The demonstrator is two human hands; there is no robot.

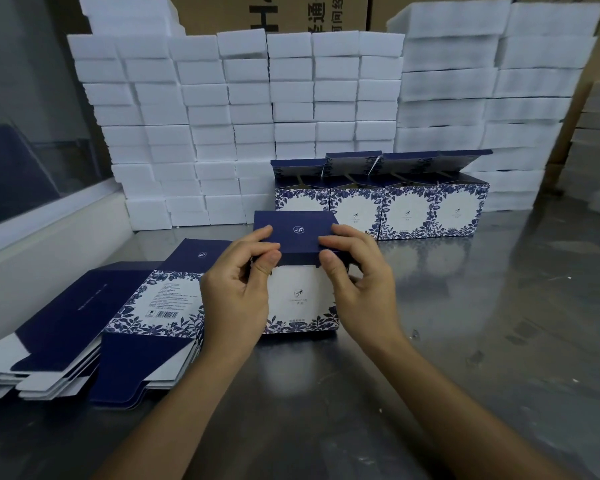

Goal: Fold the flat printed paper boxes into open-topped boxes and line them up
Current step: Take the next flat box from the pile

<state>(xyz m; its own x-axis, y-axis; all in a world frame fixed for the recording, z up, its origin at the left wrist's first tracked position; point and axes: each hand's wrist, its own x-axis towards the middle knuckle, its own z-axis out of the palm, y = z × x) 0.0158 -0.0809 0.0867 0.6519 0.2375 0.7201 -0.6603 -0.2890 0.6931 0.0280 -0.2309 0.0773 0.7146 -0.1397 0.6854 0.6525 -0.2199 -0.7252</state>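
Progress looks partial: four folded boxes [381,209] stand in a row at the back of the table [465,323], their tops open and lids raised. A fifth box [300,296] is in work near the middle, in front of the row. The left hand [236,289] and the right hand [357,282] both pinch its dark blue flap [297,237], thumbs under the edge and fingers on top, one at each corner. I judge this is the closing of one end. A stack of flats [94,334] lies to the left, so many remain. The boxes are thin printed card, white with blue leaves. The table is shiny metal, scratched. Behind, white foam blocks [222,116] are piled, soft and matt.
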